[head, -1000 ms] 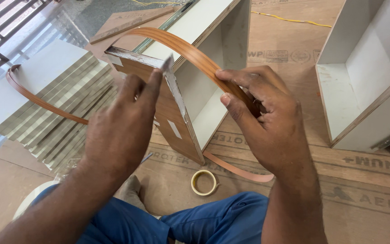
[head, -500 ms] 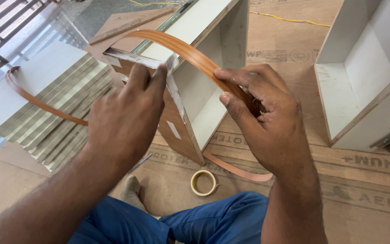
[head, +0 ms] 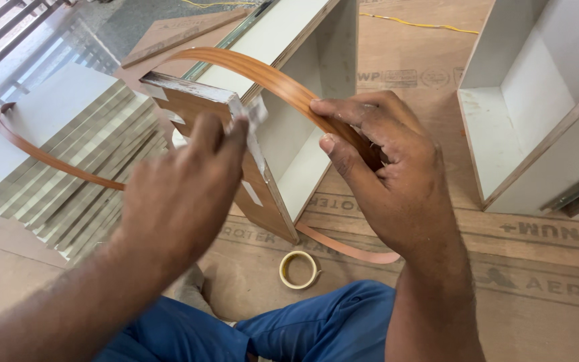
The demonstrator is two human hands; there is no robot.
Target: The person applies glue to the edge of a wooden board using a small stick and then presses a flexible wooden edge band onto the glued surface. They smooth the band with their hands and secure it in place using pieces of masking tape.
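A long wood-coloured edge band strip (head: 256, 70) arches over the top edge of a brown board (head: 189, 100) that stands tilted in front of me. My right hand (head: 383, 167) pinches the strip near its right end. Fingertips of my left hand (head: 182, 194) press on the board's glue-smeared white edge by its corner. The strip's far end curls left across a stack of white panels (head: 55, 154), and another length of it lies on the floor (head: 350, 248) under my right hand.
A white open cabinet box (head: 309, 87) lies behind the board and another (head: 531, 114) stands at the right. A roll of tape (head: 299, 269) sits on the cardboard-covered floor near my blue-trousered knees. Metal railing is at top left.
My left hand has slid a little to the right along the board's top edge toward its corner. My right hand keeps its hold on the strip.
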